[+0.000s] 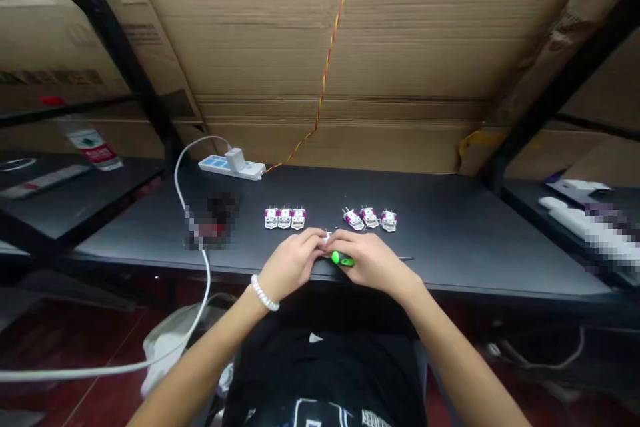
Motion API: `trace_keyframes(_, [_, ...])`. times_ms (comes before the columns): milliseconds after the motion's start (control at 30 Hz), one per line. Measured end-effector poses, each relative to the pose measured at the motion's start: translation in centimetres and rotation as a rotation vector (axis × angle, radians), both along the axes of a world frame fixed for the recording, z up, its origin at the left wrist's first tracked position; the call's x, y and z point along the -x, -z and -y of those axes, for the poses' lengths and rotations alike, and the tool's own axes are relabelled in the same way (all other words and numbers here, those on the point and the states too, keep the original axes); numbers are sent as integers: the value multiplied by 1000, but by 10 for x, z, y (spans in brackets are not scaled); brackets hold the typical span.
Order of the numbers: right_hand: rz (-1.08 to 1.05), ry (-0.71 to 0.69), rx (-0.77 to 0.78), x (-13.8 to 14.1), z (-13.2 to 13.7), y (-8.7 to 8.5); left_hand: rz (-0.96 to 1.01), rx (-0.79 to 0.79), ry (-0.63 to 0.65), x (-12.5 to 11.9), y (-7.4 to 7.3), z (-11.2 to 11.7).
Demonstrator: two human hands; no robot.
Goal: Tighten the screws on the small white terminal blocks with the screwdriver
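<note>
My left hand [296, 259] and my right hand [367, 259] meet near the table's front edge. Their fingertips are closed on a small white part [327, 237] between them, mostly hidden by the fingers. A screwdriver [343, 258] with a green and black handle is at my right hand, its metal shaft pointing right past the wrist. Whether the palm grips it or it lies on the table, I cannot tell. Beyond my left hand, three white and purple plug-like pieces with prongs [285, 217] stand in a row. Three similar pieces [369, 217] sit less evenly beyond my right hand.
A white power strip [233, 167] with a plugged-in charger lies at the back left of the dark table [475, 233]. Its white cable [205, 273] hangs over the front edge. A blurred dark object [215, 220] sits left. Black metal posts [505, 160] flank the table; cardboard [400, 47] stands behind.
</note>
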State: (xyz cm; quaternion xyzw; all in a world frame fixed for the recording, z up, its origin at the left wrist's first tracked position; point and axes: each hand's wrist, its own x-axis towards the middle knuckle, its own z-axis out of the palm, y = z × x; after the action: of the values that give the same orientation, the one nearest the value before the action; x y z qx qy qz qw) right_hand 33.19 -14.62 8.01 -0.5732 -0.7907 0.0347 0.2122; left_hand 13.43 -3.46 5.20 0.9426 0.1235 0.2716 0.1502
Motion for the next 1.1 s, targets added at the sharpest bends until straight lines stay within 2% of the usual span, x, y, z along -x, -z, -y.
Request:
trace_keyframes(233, [17,-1,-8,2,2,-5,30,49,18,1,-2,0])
trace_keyframes(300, [-5,5,-20,2,9,-15,27,56,17,1,-2,0])
trace_keyframes(433, [-150,-21,-76,-6,31,-45,41,62,15,0,-3,1])
trace_keyframes(533, [-258,-109,-202,-15,45,-63,33,55,22,-1,-3,1])
trace_keyframes(600, [-342,-90,-329,-19,49,-68,15,48,23,-1,-3,1])
trace_keyframes(700, [-437,-6,-500,-21,48,-67,-2,33,34,-2,-4,1])
trace_keyframes(800, [-487,101,-602,-21,42,-61,-10,22,43,-4,-6,1])
trace_keyframes(967, [-667,179,-561,-25,34,-52,-30,0,52,-9,-11,3])
trace_keyframes(1100, [-694,173,-547,-27,30,-48,-64,-42,31,-12,-13,5])
